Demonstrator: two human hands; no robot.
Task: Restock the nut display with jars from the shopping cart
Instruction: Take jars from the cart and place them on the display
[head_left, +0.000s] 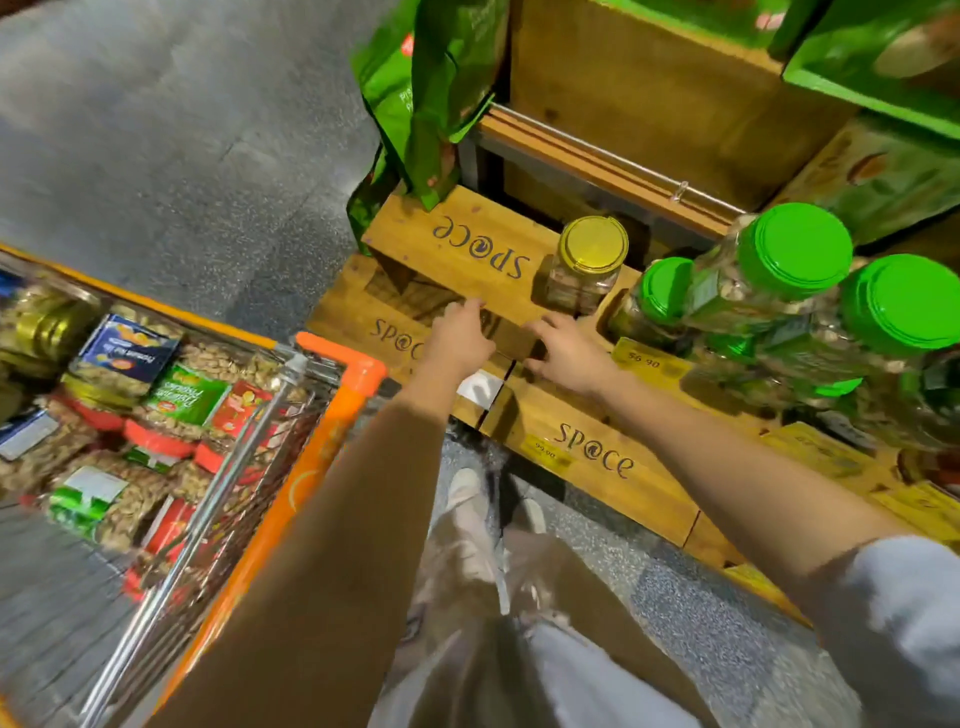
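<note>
A clear jar of nuts with a yellow lid (586, 265) stands alone on the wooden display crate (467, 244). My left hand (460, 335) and my right hand (566, 353) reach side by side over the crate's front edge, just below the jar, and hold nothing. The fingers are loosely spread and lie on or near the wood. Several nut jars with green lids (795, 254) stand stacked to the right. The shopping cart (332, 410) at the left holds several jars and bags of nuts (156, 395).
Green bags (431, 98) hang above the crate's left end. Yellow price tags (644, 358) are fixed to the crate fronts. Green boxes (878, 57) fill the upper shelf. My legs and shoes stand on the grey floor (156, 130) between cart and display.
</note>
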